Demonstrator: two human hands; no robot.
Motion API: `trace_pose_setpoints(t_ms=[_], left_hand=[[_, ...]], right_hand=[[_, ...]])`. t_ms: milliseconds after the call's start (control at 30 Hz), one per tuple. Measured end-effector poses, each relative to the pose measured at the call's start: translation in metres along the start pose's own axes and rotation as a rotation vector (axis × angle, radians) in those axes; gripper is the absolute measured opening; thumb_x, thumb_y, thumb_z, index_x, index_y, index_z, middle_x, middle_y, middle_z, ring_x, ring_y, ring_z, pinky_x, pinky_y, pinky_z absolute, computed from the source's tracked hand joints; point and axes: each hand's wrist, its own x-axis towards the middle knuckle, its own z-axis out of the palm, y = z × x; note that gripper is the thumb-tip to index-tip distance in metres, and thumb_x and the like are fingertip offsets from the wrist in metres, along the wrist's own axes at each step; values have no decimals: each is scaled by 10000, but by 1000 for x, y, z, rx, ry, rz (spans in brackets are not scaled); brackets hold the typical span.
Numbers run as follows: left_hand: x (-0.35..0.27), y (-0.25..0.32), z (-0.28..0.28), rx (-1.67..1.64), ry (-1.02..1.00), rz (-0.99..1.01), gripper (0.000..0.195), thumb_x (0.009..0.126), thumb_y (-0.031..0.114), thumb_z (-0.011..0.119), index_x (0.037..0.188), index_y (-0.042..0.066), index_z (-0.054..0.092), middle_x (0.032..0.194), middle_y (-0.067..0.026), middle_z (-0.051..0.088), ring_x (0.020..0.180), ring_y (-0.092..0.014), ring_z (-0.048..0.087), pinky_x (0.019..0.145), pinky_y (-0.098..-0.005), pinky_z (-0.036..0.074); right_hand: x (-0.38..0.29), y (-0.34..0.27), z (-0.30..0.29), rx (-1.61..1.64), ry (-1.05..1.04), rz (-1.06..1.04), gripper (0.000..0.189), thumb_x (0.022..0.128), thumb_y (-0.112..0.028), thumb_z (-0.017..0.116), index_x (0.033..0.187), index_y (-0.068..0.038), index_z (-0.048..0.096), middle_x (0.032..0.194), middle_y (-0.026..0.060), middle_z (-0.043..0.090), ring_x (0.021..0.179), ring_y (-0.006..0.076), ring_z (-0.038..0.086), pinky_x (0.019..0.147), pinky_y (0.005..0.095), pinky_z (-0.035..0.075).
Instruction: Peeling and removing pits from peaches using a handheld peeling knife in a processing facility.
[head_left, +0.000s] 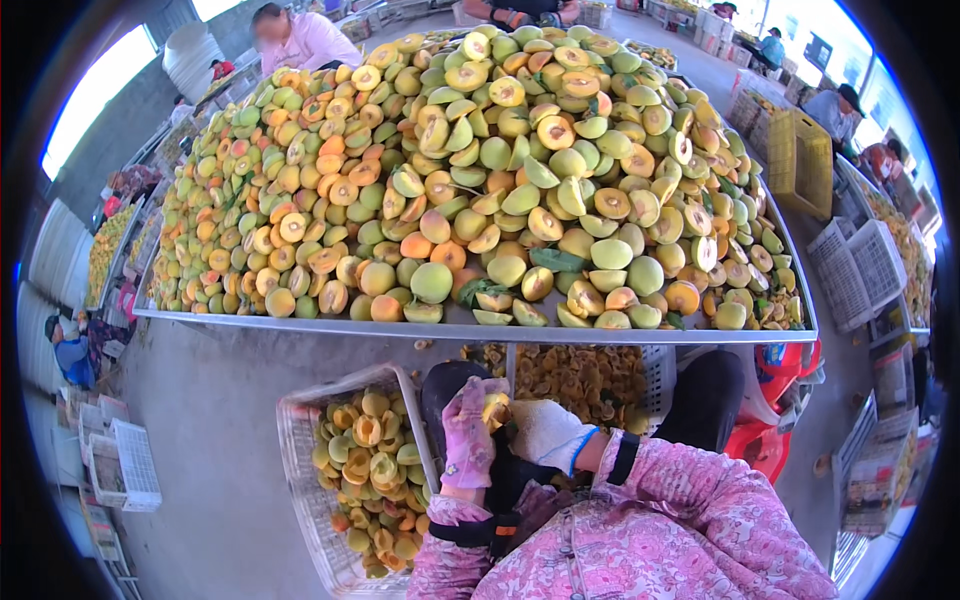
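My left hand (469, 431), in a pink patterned glove, holds a yellow peach piece (495, 411) at its fingertips. Close against it, on the right, is my right hand (549, 433) in a white knit glove with a blue cuff edge. Its fingers are curled and partly hidden, so whether it grips a tool or the fruit cannot be told. Both hands are above my lap. At my left stands a white plastic crate (300, 450) of pitted peach halves (375, 457). Between my knees, a second crate (658, 382) contains brownish pits and scraps (581, 379).
A metal-rimmed table (480, 330) before me bears a high heap of halved peaches (450, 187) with some leaves. Red plastic bags (761, 450) are beside my right knee. People sit at other tables around. A yellow crate (801, 161) and white crates (855, 270) stand right.
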Motion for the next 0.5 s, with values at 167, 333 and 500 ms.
trace_pose_setpoints(t_ms=[167,333,500], left_hand=[[4,-9,3,-1,-167,58,279,963,114,651,1201,-31,648,1130,-95,702,1001,-154,649,902,-273,513],[-9,-19,10,82,-203,304,292,936,75,679,1214,-3,631,1182,-48,663,1036,-127,621,908,-264,507],[-10,-18,2,-215,-375,16,219,939,119,685,1121,-1,664,1045,-64,685,902,-133,658,794,-280,558]], right_hand=[[-2,-19,-17,551,-390,422,242,700,-181,798,831,-41,650,701,101,657,565,234,633,518,357,505],[-13,-36,-32,965,-399,667,164,755,4,744,758,-82,604,591,27,553,429,160,497,409,301,370],[-32,-45,-28,1092,-475,689,211,770,33,747,758,-74,566,580,29,525,414,146,476,393,297,352]])
